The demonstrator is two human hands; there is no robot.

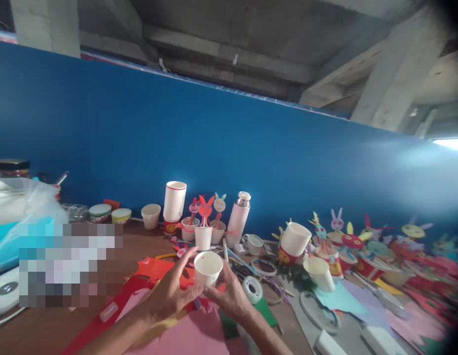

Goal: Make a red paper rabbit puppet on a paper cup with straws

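A white paper cup (208,271) is held upright over the table, its mouth tilted toward me. My left hand (177,286) closes on its left side, with the thumb at the front near the base. On the opposite side, my right hand (231,293) grips it the same way. Just behind stands another white cup (203,239) with a red paper rabbit (206,209) rising from it. Beneath my hands lie a pink paper sheet (192,330) and orange-red paper (151,267). A roll of white tape (252,289) is close to my right hand.
A tall cup stack (174,201) and a pink thermos (239,219) stand along the blue partition (214,133). Several paper-animal cups crowd the right side, near a tilted white cup (320,273). A plastic bag (25,207) and two lidded tubs (100,212) are at left.
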